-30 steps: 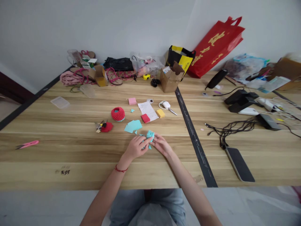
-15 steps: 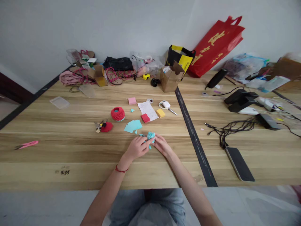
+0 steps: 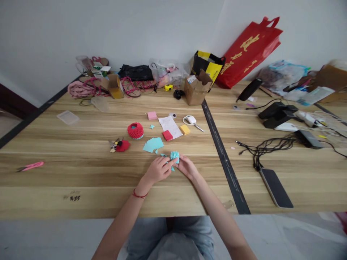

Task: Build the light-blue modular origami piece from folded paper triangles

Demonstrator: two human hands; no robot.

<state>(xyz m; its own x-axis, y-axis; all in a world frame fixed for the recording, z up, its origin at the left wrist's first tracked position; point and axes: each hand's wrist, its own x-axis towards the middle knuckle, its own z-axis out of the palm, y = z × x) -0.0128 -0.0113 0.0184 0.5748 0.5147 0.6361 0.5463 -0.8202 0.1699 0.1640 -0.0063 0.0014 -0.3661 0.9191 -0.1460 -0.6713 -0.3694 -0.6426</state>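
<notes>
A small blue folded-paper piece [image 3: 174, 155] stands on the table between my two hands. My left hand [image 3: 158, 169] has its fingers closed on its near left side, the index finger laid across its front. On its right side, my right hand [image 3: 187, 167] presses with its fingertips. Small blue paper triangles [image 3: 172, 168] lie close to the fingers. Flat blue paper sheets [image 3: 153, 144] spread out beyond my left hand. Further left sits a round red folded-paper piece [image 3: 135, 131] with a blue base.
Red [image 3: 167, 135], yellow [image 3: 185, 129] and pink [image 3: 152, 115] paper pads surround a written sheet [image 3: 168, 124]. Scissors [image 3: 195, 124] lie to their right. Pink snips [image 3: 31, 166] are far left. A black strip [image 3: 225, 155] crosses the table; cables [image 3: 267, 146] lie beyond.
The blue folded piece has turned slightly between my fingers, so its folds now stand more upright. Both hands have barely moved.
</notes>
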